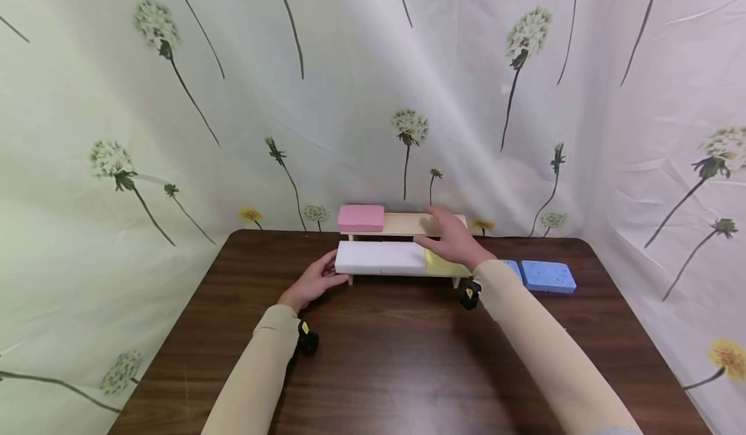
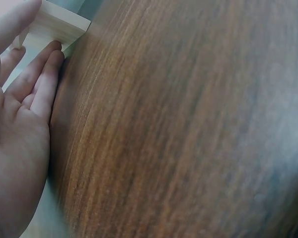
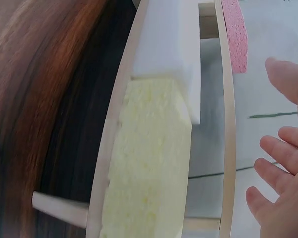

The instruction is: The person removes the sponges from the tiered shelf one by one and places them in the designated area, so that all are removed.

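A two-tier pale wooden rack [image 1: 398, 223] stands at the back of the table. Its lower tier carries white sponge blocks [image 1: 379, 257] and, at the right end, a yellow sponge [image 1: 443, 265]. On the upper tier's left end lies a pink sponge [image 1: 361, 217]. My left hand [image 1: 313, 283] is at the rack's left end, fingers extended beside the wood [image 2: 64, 25]; whether they press on it is hard to tell. Over the rack's right part hovers my right hand [image 1: 454, 237], fingers spread and holding nothing. The right wrist view shows this hand [image 3: 288, 168] apart from the yellow sponge [image 3: 144, 163].
Two blue sponges lie on the dark wooden table [image 1: 396, 357] right of the rack; the outer blue sponge [image 1: 548, 276] shows whole, the other is partly behind my right sleeve. A dandelion-print curtain [image 1: 350, 98] hangs close behind the rack and along the sides.
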`<state>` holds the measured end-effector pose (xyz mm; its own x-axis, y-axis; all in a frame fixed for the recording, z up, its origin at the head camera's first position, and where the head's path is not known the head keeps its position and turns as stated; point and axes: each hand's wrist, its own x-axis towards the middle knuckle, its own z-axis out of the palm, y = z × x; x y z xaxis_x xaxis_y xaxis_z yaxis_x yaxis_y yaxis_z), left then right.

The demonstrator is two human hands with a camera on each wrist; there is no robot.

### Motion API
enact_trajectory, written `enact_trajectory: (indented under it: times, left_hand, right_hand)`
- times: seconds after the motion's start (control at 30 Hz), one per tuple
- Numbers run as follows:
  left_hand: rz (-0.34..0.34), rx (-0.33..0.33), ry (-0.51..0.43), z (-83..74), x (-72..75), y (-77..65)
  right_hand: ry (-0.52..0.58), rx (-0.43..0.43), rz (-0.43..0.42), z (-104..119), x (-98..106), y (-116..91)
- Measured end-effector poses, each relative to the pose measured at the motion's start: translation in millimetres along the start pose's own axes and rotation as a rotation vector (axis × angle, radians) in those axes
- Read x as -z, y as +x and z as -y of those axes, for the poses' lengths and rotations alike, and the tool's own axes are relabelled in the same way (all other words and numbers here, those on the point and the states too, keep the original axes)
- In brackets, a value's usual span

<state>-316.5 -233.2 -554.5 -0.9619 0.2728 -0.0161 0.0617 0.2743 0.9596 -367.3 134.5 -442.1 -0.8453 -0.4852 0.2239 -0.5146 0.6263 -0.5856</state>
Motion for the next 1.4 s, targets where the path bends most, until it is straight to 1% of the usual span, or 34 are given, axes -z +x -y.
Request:
enact_trajectory:
  times: [0.13, 0.33, 0.5, 0.67, 0.8, 1.0, 1.1, 1.2, 1.3, 1.4]
  left_hand:
    - [-0.012, 0.003, 0.021, -0.4, 0.6, -0.2]
    - [-0.007, 0.014, 0.051, -0.5, -0.1, 1.0]
    - [-0.024, 0.029, 0.026, -0.9, -0.1, -1.1]
    - [-0.034, 0.027, 0.034, -0.6, 0.0, -1.4]
    - [-0.026, 0.017, 0.038, 1.0, 0.9, -0.3]
    - [-0.020, 0.008, 0.019, 0.3, 2.2, 0.8]
    - [-0.018, 0.007, 0.016, -1.4, 2.4, 1.2]
    - [-0.010, 0.020, 0.000, -0.8, 2.4, 1.9]
    - [0.001, 0.030, -0.016, 0.5, 2.1, 1.7]
    - [0.002, 0.030, -0.024, 0.7, 1.8, 0.5]
  right_hand:
    - [0.008, 0.002, 0.012, 5.8, -5.2, 7.3]
    - [0.018, 0.013, 0.011, 13.0, -12.0, 14.1]
    - [0.014, 0.030, 0.018, 21.0, -15.6, 21.1]
    - [0.044, -0.006, 0.050, 26.1, -20.7, 29.2]
    - [0.020, -0.013, 0.073, 28.5, -26.9, 35.6]
    - [-0.017, -0.019, 0.107, 39.1, -32.0, 44.1]
    - [-0.032, -0.024, 0.107, 41.7, -36.0, 48.3]
    - [-0.037, -0.028, 0.101, 42.2, -42.7, 52.0]
    - [-0.019, -0.039, 0.100, 44.0, -48.5, 54.5]
    - [-0.034, -0.030, 0.086, 47.9, -51.2, 57.2]
